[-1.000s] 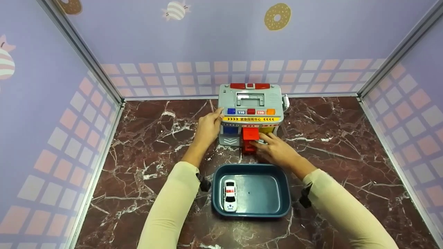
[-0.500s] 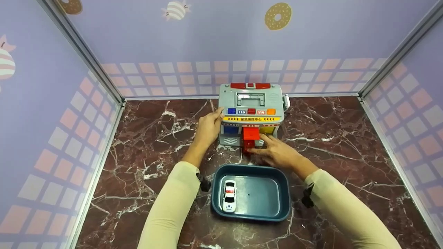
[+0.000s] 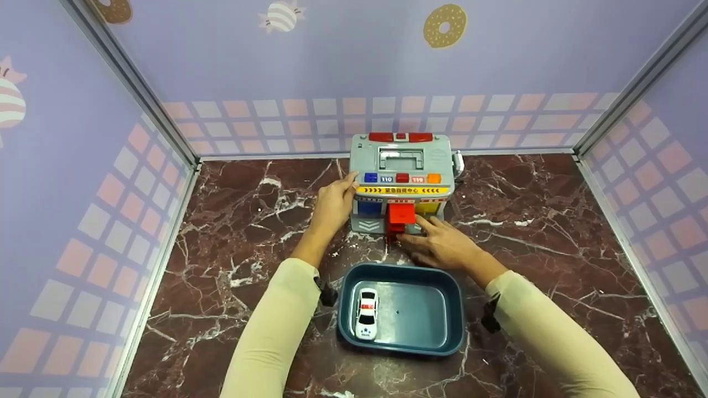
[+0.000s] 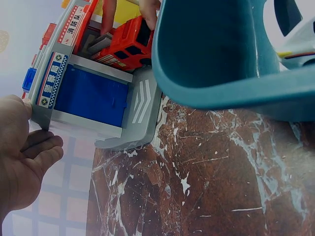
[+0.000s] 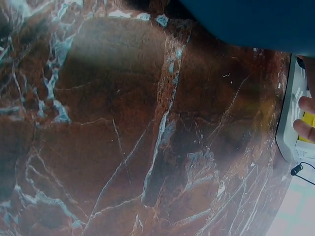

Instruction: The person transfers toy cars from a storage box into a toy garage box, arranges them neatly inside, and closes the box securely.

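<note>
A toy emergency station (image 3: 442, 160) with a grey roof and garage bays stands near the back wall. My left hand (image 3: 332, 204) holds its front left corner, thumb at the roof edge and fingers along the side. In the middle bay sits a red toy fire truck (image 3: 400, 213), partly inside, its rear sticking out over the ramp. Fingers of my right hand (image 3: 442, 243) pinch the fire truck at its rear and side; the left wrist view shows a grey ladder on the truck (image 4: 130, 46). Two right fingertips (image 5: 305, 129) appear at the right wrist view's edge.
A dark teal tub (image 3: 456, 315) stands close in front of the station, between my forearms. Inside, at its left, lies a white toy police car (image 3: 366, 314). A blue door (image 4: 91, 96) closes the left bay, and the right bay's door is yellow (image 3: 426, 208).
The fire truck has slid deeper into the middle bay, with my right fingers following at its rear. The left hand has stayed at the station's corner. The tub has shifted slightly toward me.
</note>
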`<action>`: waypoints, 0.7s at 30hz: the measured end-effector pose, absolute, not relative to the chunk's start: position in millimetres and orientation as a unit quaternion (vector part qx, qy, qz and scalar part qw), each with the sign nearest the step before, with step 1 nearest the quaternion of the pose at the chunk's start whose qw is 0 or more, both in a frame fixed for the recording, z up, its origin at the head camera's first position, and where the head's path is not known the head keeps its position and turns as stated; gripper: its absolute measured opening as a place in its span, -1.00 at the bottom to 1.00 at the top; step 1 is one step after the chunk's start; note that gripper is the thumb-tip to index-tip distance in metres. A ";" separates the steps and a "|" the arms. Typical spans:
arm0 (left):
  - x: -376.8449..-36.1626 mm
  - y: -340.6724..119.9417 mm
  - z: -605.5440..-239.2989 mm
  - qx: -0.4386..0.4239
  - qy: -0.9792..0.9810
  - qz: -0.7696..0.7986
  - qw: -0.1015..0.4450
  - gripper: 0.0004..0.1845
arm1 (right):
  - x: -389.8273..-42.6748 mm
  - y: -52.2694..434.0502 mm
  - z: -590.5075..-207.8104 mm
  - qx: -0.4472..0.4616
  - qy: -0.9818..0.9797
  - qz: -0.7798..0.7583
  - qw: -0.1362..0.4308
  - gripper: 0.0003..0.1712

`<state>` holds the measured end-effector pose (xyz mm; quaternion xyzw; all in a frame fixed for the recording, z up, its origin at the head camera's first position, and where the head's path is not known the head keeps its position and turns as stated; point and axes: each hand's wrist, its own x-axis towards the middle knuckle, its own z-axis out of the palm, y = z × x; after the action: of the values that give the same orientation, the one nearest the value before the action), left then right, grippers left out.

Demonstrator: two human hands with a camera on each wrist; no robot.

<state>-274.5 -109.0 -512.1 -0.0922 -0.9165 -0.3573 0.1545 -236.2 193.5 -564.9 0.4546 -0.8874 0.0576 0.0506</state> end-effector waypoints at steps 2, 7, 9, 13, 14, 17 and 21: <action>-274.4 -109.0 -511.9 -0.092 -0.916 -0.359 0.157 -0.62 | -236.0 192.6 -564.1 0.444 -0.894 0.049 0.034 -0.33; -274.3 -109.1 -512.0 -0.094 -0.915 -0.359 0.159 -0.62 | -237.4 191.6 -564.8 0.439 -0.897 0.028 0.033 -0.29; -274.5 -109.3 -512.2 -0.094 -0.915 -0.359 0.159 -0.62 | -238.2 191.6 -565.4 0.443 -0.895 0.022 0.046 -0.28; -274.6 -109.4 -512.5 -0.093 -0.915 -0.359 0.158 -0.62 | -239.6 191.7 -565.8 0.447 -0.892 0.014 0.067 -0.26; -274.5 -109.5 -512.5 -0.092 -0.916 -0.358 0.158 -0.62 | -239.7 191.6 -565.6 0.447 -0.892 0.014 0.069 -0.26; -274.3 -109.5 -512.7 -0.091 -0.915 -0.359 0.157 -0.62 | -239.8 190.8 -564.9 0.443 -0.893 0.012 0.074 -0.26; -274.8 -109.1 -513.6 -0.086 -0.915 -0.363 0.152 -0.62 | -240.0 189.0 -563.8 0.434 -0.897 0.013 0.077 -0.27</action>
<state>-274.8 -109.1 -513.6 -0.0864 -0.9151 -0.3632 0.1523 -240.0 189.0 -563.8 0.4340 -0.8975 0.0129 0.0772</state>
